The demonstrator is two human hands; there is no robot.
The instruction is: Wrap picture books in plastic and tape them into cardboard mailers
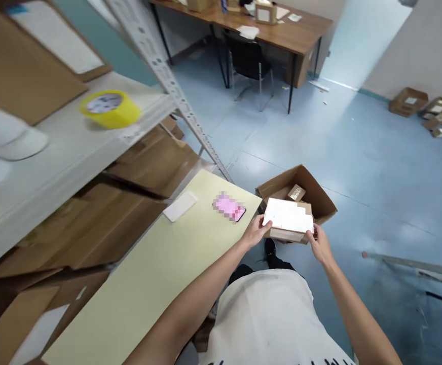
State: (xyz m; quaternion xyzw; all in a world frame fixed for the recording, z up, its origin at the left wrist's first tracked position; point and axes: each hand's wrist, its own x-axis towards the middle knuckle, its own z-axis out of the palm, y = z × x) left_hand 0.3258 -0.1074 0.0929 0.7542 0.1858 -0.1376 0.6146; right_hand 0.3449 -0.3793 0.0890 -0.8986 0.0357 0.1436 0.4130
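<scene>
Between my two hands is a small cardboard box with a white label (287, 215) across its top. My left hand (257, 230) grips its left end, thumb on the upper face. At the opposite end, my right hand (319, 243) has its fingers closed on the right corner. Below and beyond it, an open cardboard carton (322, 200) stands on the floor with a smaller box (296, 192) inside. To the left of my hands, a phone (229, 207) with a pink, blurred screen lies on the pale yellow table (160, 263), near a white flat rectangular object (180, 206).
A metal shelf (72, 132) at the left holds yellow tape (110, 109), white rolls and cartons. Farther off are a wooden desk (293, 35) and a black chair (248, 58). Several boxes (408, 101) sit by the right wall; a metal frame (422, 266) is at the right.
</scene>
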